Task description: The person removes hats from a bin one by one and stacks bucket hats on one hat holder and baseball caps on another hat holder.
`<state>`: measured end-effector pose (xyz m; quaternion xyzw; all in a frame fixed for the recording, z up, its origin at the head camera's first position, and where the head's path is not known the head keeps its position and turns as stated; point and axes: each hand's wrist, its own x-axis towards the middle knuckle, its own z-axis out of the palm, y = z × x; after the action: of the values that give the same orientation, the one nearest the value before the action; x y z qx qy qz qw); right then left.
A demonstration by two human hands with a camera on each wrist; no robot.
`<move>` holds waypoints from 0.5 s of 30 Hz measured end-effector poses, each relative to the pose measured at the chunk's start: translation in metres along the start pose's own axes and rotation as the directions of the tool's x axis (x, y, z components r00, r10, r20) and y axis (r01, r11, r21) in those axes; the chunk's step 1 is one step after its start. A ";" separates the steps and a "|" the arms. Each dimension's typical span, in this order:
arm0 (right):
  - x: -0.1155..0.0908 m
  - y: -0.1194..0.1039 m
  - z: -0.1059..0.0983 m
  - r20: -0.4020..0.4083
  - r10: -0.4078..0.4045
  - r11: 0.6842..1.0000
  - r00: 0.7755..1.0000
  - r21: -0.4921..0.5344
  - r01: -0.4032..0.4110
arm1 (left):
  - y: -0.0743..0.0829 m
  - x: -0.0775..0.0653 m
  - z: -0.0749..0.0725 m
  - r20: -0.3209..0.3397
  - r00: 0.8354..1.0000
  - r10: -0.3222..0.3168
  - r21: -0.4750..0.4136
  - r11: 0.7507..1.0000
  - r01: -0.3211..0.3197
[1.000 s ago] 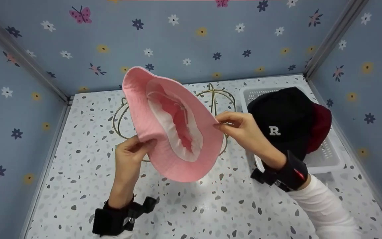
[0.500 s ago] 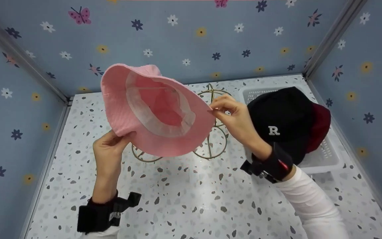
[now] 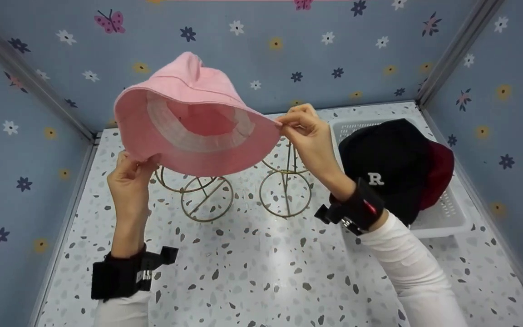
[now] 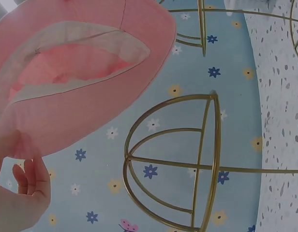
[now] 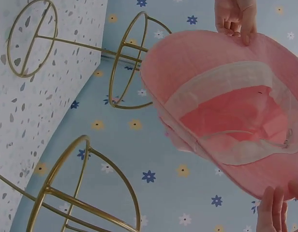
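A pink bucket hat (image 3: 198, 86) is held up in the air between both hands, crown upward, its white inner band facing the head camera. The left hand (image 3: 130, 181) pinches the brim at its left edge, where the fabric folds a little. At the brim's right edge the right hand (image 3: 309, 141) pinches with thumb and fingers. Beneath and behind the hat stand two gold wire hat stands; the left one (image 4: 214, 159) shows a domed wire top in the left wrist view, and the right one's round base (image 3: 285, 193) is visible in the head view. The hat hides much of them.
On the right sits a white plastic basket (image 3: 461, 222) holding a black cap (image 3: 386, 159) with a white letter R and a dark red cap (image 3: 441, 168). Floral blue panels (image 3: 261, 41) enclose the speckled tabletop (image 3: 252, 272) at the back and sides.
Both hands have lifted the pink bucket hat up and to the left. It has turned from opening toward the camera to crown upward, uncovering the stands' bases.
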<state>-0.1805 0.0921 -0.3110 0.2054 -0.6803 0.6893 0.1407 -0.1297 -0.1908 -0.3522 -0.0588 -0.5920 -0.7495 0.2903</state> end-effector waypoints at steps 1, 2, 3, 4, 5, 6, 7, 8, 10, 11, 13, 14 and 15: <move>0.002 -0.001 0.001 -0.009 0.005 1.000 1.000 0.006 -0.005 | 0.000 0.002 -0.001 0.005 1.000 -0.002 -0.006 1.000 0.002; 0.002 -0.005 0.003 -0.017 0.009 1.000 1.000 0.005 -0.009 | 0.000 0.004 -0.002 0.011 1.000 -0.006 -0.010 1.000 0.006; 0.003 -0.009 0.005 -0.024 0.015 1.000 1.000 0.010 -0.014 | 0.000 0.006 -0.002 0.020 1.000 -0.014 -0.027 1.000 0.014; 0.004 -0.012 0.007 -0.031 0.018 1.000 0.999 0.016 -0.018 | -0.001 0.009 -0.004 0.028 0.999 -0.018 -0.036 0.999 0.019; 0.005 -0.015 0.009 -0.037 0.023 1.000 0.999 0.022 -0.022 | -0.001 0.011 -0.005 0.036 0.999 -0.019 -0.052 0.998 0.021; 0.006 -0.018 0.011 -0.040 0.029 0.999 0.999 0.037 -0.028 | -0.002 0.013 -0.006 0.043 0.999 -0.022 -0.072 0.997 0.025; 0.007 -0.021 0.013 -0.043 0.036 0.998 0.998 0.048 -0.034 | -0.003 0.016 -0.008 0.047 0.999 -0.024 -0.098 0.995 0.028; 0.007 -0.023 0.016 -0.046 0.042 0.997 0.998 0.061 -0.039 | -0.004 0.018 -0.009 0.051 0.998 -0.030 -0.133 0.990 0.036; 0.009 -0.022 0.020 -0.053 0.048 0.996 0.997 0.081 -0.044 | -0.006 0.023 -0.012 0.041 0.998 -0.053 -0.193 0.979 0.060; 0.010 -0.020 0.023 -0.055 0.054 0.994 0.997 0.096 -0.048 | -0.008 0.026 -0.013 0.027 0.997 -0.070 -0.210 0.975 0.074; 0.013 -0.013 0.027 -0.062 0.064 0.991 0.996 0.122 -0.056 | -0.010 0.030 -0.015 0.002 0.994 -0.107 -0.241 0.965 0.104; 0.014 -0.006 0.029 -0.066 0.064 0.989 0.996 0.136 -0.055 | -0.011 0.032 -0.016 -0.013 0.992 -0.129 -0.260 0.958 0.121; 0.015 0.000 0.031 -0.069 0.066 0.987 0.995 0.152 -0.055 | -0.012 0.034 -0.017 -0.030 0.987 -0.155 -0.285 0.948 0.140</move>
<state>-0.1912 0.0602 -0.3041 0.1692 -0.6268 0.7496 0.1288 -0.1589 -0.2175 -0.3525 -0.0357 -0.4739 -0.8472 0.2375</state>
